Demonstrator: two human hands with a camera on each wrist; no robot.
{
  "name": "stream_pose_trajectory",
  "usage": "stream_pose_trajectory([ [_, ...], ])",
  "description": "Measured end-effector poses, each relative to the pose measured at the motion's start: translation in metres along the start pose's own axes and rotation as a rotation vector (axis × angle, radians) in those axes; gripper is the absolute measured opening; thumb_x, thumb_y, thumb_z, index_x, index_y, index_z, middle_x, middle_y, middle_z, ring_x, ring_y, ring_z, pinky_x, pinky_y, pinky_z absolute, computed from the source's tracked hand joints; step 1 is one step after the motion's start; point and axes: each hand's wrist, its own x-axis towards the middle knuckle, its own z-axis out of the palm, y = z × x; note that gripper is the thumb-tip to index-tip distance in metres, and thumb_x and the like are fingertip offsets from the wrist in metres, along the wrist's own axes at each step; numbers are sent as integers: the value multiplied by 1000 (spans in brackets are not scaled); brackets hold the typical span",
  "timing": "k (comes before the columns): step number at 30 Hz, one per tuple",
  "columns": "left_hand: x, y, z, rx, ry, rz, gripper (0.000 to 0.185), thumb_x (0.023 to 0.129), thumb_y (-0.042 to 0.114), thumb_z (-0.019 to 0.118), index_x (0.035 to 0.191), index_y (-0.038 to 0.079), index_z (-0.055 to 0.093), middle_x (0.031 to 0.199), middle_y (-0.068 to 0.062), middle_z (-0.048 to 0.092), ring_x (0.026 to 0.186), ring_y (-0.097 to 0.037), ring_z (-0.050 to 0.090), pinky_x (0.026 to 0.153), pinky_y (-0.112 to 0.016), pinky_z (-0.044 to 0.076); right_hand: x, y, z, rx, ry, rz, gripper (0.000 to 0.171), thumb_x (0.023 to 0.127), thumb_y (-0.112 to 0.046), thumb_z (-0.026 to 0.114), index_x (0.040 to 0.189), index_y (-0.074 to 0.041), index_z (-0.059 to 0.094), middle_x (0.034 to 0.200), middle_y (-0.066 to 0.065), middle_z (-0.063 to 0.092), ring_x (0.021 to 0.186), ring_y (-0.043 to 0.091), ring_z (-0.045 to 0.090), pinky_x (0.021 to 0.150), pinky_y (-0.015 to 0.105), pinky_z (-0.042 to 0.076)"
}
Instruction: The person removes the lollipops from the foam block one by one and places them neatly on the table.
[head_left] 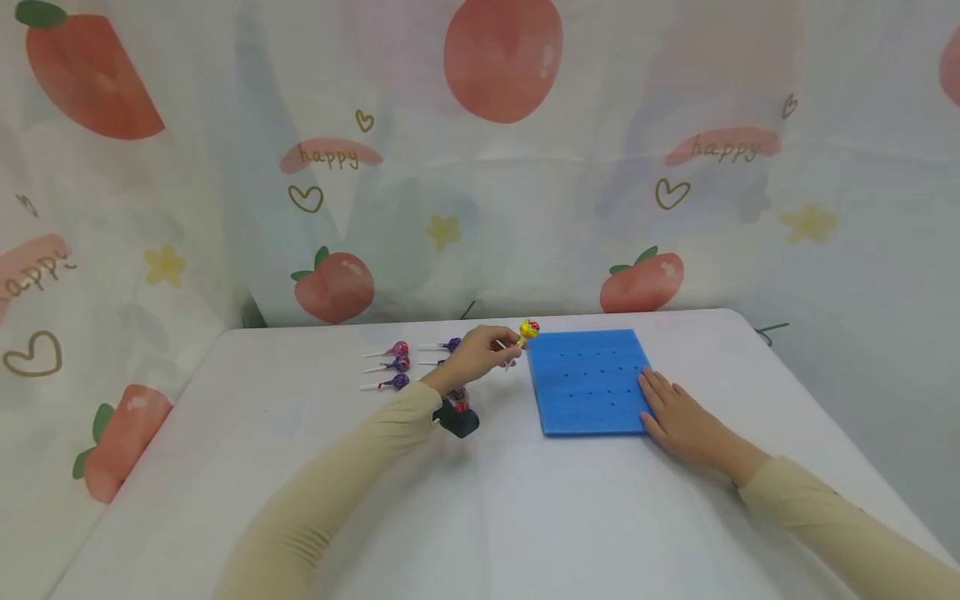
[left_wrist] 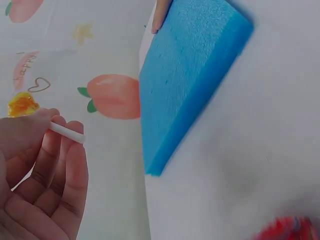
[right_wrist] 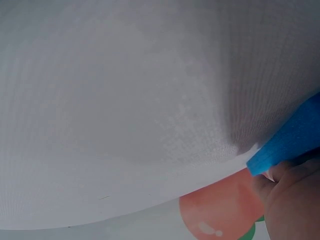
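Note:
My left hand [head_left: 480, 354] pinches a yellow-wrapped lollipop [head_left: 530, 328] above the table, just left of a blue foam board [head_left: 588, 421]. In the left wrist view the white stick [left_wrist: 67, 132] crosses the left fingers [left_wrist: 75, 165], and the yellow head sticks out past the thumb. Several rows of small holes mark the board's top. My right hand [head_left: 686, 421] rests along the board's right edge with its fingers extended. In the right wrist view only part of the right hand [right_wrist: 295, 195] shows, against the board's edge [right_wrist: 287, 145].
Purple- and pink-wrapped lollipops [head_left: 395, 382] lie on the white table [head_left: 510, 517] left of the board, some partly hidden behind my left wrist. A blurred red-wrapped thing [left_wrist: 292, 231] shows low in the left wrist view. A printed curtain [head_left: 525, 208] hangs behind the table.

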Motion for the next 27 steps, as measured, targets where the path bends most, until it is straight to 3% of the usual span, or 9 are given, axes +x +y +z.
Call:
stream_pose_trajectory([
  [11,-59,-28,-61,94,96,-44,25,87,12,66,111,3,67,98,-12,68,87,-20,61,77,-29,54,2,0,4,1,8,4,65,97,-28,46,142,13,22,150,32,20,138,47,20,109,62,22],
  [16,-86,-43,-86,152,131,-106,26,86,14,68,110,5,69,98,-10,69,88,-18,61,78,-27,53,2,1,4,-3,13,0,64,97,-27,45,142,13,22,150,33,21,138,48,20,109,62,22],
  [21,-107,-58,-101,167,142,-152,26,83,11,70,109,4,70,96,-12,70,84,-18,60,73,-24,52,2,0,2,5,14,-13,64,98,-28,44,142,14,22,149,33,21,138,48,21,109,62,23],
  [27,-119,-77,-107,200,140,-172,23,82,10,71,105,3,72,99,-13,71,80,-17,58,72,-23,50,3,0,2,0,21,-16,65,97,-28,45,142,13,22,150,32,22,138,47,21,109,62,23],
])
